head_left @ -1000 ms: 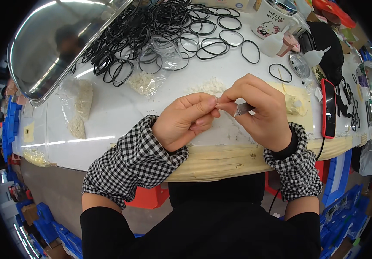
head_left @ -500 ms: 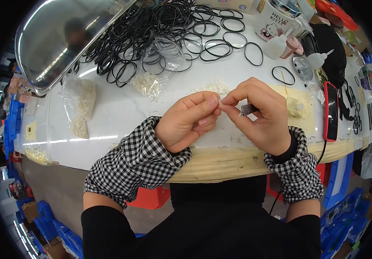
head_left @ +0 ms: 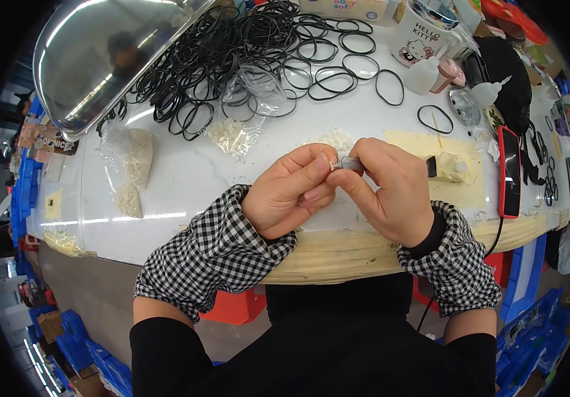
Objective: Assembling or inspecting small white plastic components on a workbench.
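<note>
Above the table [head_left: 186,178] edge, the left hand [head_left: 291,192] and right hand [head_left: 387,192] each pinch one tiny white piece [head_left: 333,165] in a narrow fingertip grip, so uneven pressure could probably flick it among the black rubber rings [head_left: 245,53].

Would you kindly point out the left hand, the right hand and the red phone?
left hand [head_left: 291,195]: head view, back of the hand.
right hand [head_left: 391,192]: head view, back of the hand.
red phone [head_left: 509,173]: head view, middle of its case.
</note>
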`<state>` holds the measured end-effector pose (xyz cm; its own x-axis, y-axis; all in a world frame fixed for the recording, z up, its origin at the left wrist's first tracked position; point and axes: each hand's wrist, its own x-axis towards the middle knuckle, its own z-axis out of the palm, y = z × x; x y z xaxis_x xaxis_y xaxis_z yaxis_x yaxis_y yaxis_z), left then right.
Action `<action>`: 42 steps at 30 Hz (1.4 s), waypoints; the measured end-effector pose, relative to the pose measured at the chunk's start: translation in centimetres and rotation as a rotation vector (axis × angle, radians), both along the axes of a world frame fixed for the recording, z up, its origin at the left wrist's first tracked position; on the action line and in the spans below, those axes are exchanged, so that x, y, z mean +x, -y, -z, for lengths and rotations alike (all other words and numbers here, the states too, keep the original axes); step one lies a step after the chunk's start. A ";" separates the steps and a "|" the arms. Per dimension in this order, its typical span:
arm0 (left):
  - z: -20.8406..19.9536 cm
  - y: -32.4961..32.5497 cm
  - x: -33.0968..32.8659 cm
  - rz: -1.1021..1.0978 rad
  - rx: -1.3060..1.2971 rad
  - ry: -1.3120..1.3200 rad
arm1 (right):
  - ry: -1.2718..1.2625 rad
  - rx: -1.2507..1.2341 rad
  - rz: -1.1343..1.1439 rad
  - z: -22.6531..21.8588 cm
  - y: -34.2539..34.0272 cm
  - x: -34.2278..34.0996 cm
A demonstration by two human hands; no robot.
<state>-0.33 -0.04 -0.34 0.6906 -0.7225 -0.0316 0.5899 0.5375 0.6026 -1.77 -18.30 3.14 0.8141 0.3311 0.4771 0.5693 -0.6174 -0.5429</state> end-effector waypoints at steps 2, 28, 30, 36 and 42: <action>0.0 0.0 -0.1 -0.001 -0.005 -0.002 | -0.003 0.005 0.006 0.1 -0.1 0.0; 0.1 0.1 -0.3 0.002 -0.052 0.055 | -0.024 0.081 -0.084 0.2 0.0 0.0; 0.1 0.1 -0.3 -0.004 -0.051 0.054 | 0.005 0.065 -0.075 0.2 0.0 0.1; 0.0 0.0 -0.2 0.003 -0.038 0.032 | -0.019 0.063 -0.071 0.0 0.1 0.1; -1.0 -0.4 0.7 -0.191 -0.101 -0.214 | -0.143 0.066 -0.030 0.0 0.6 0.6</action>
